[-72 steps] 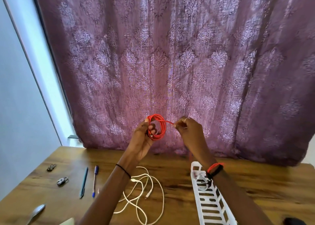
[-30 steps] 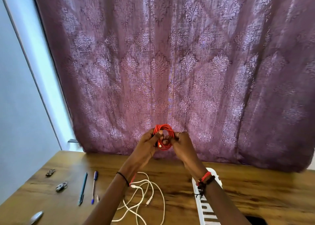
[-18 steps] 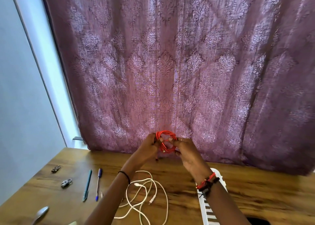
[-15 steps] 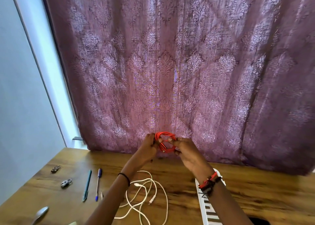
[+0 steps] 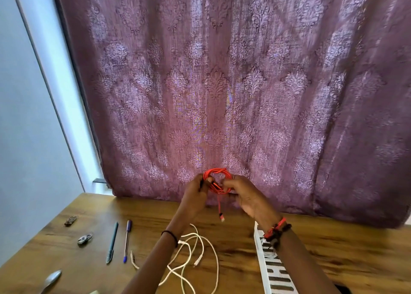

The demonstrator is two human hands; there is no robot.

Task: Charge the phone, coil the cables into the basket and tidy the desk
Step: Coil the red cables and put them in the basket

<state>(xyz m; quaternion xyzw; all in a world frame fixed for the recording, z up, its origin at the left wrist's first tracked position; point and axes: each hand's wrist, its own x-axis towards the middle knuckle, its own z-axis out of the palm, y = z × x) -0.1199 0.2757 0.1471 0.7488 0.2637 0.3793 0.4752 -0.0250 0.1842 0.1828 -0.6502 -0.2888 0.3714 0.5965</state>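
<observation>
Your left hand and right hand fingers pinch the red cable coil - its plug end has dropped free, so retuck before the white basket.

1. Your right hand has closed in on your left hand. 2.4 s ago they were apart with a strand stretched between them.
2. That strand is now wound in, and both hands grip the red cable coil.
3. A loose tail with its plug now hangs below the coil, above the bench.
</observation>
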